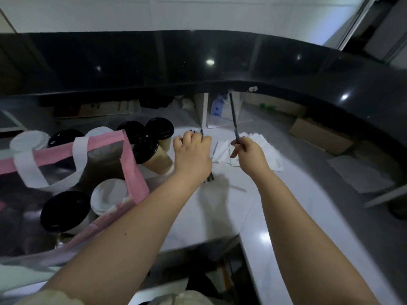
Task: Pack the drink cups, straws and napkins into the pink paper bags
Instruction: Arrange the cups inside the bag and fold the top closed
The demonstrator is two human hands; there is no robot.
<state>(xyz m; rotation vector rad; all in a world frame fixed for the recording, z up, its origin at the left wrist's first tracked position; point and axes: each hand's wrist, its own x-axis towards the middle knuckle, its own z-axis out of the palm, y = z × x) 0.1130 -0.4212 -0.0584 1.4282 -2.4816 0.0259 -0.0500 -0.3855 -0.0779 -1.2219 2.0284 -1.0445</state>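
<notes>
Nearest us on the left, the pink paper bag (134,172) stands open with lidded cups (65,211) inside. Our left hand (191,155) curls round a bundle of straws (209,178), likely steadying it while our right hand (248,154) pinches one straw (233,115) upright above the napkins (271,155).

A glossy black raised ledge (198,62) curves across the far side, with ceiling lights reflected in it, and a white wall (176,14) stands behind it. Below it spreads a pale marbled countertop (220,212). Under the ledge, a blue-and-white pack (217,108) sits beside a white upright panel (203,111). Flattened cardboard (99,107) lies at far left. A brown cardboard box (319,137) sits at right, with a white sheet (356,175) lying nearer, right of it.
</notes>
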